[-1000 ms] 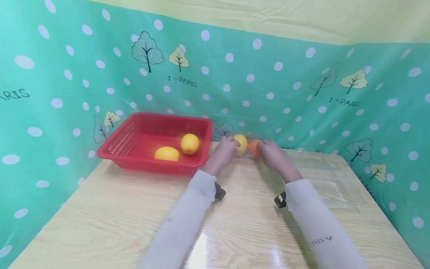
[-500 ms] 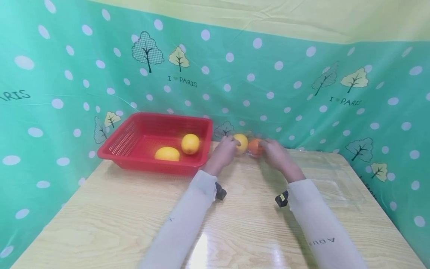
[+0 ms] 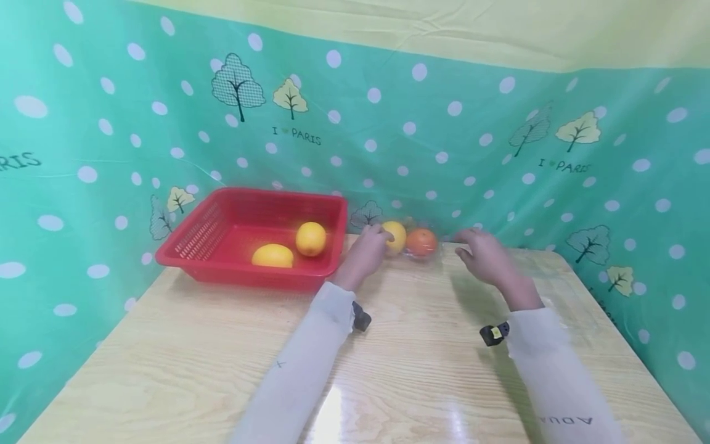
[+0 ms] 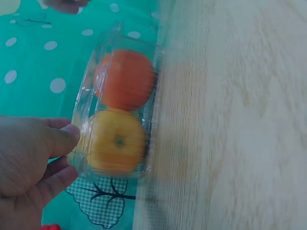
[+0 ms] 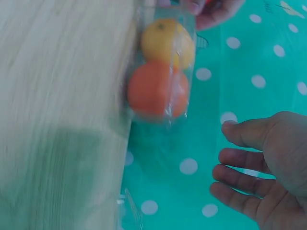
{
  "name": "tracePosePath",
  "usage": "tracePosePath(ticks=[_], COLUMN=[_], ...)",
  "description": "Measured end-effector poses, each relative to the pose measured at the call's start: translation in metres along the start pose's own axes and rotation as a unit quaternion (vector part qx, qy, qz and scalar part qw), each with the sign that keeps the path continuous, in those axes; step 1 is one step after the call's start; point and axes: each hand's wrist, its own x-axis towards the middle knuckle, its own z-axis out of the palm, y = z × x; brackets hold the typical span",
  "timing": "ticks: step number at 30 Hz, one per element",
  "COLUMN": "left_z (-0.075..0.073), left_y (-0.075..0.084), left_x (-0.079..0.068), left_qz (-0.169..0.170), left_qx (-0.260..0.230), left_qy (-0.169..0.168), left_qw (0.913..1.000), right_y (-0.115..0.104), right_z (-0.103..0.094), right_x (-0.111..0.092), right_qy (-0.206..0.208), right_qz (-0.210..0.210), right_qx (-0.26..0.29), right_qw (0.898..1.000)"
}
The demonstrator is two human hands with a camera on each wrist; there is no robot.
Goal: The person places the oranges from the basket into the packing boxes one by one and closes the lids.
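Observation:
A clear plastic clamshell box [image 4: 82, 111] stands at the back of the table, its lid down. Inside it lie an orange fruit [image 4: 125, 79] and a yellow fruit [image 4: 117, 143], side by side. My left hand [image 3: 366, 251] holds the box's left end, thumb and fingers pinching its edge in the left wrist view. To the right of the box, apart from it, my right hand [image 3: 490, 262] is raised over the table. Its fingers are loosely spread in the right wrist view, and nothing is between them.
A red plastic basket [image 3: 249, 275] stands left of the box, holding two yellow fruits [image 3: 310, 239]. Another clear plastic container [image 3: 560, 290] lies at the back right, partly behind the right arm. A green dotted curtain [image 3: 388, 123] hangs along the table's back edge.
My right hand has let go of the box's right end and moved right, uncovering the orange fruit. The left hand has stayed on the box.

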Motion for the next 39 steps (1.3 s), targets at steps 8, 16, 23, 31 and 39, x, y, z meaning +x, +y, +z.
tracePosePath(ticks=[8,16,23,31,39], left_z=[-0.003,-0.001,-0.001,-0.001,0.001], left_y=[-0.003,-0.004,-0.004,-0.005,-0.005], left_x=[0.001,0.002,0.002,0.001,0.001], left_qz=[0.005,0.006,0.006,-0.006,-0.006], left_qx=[-0.003,0.004,0.000,-0.007,-0.009], left_qy=[0.006,0.004,0.007,0.006,0.003], left_qw=[1.0000,1.0000,1.0000,0.9999,0.9999], right_y=[0.021,0.056,0.095,0.123,0.136], right_z=[-0.023,-0.042,-0.049,-0.050,-0.050], right_x=[-0.025,-0.055,-0.075,-0.086,-0.093], right_qy=[-0.026,-0.054,-0.033,-0.038,-0.065], right_qz=[0.060,0.117,0.135,0.166,0.206], right_qx=[0.015,0.028,0.018,0.014,0.032], right_qw=[0.998,0.991,0.990,0.985,0.976])
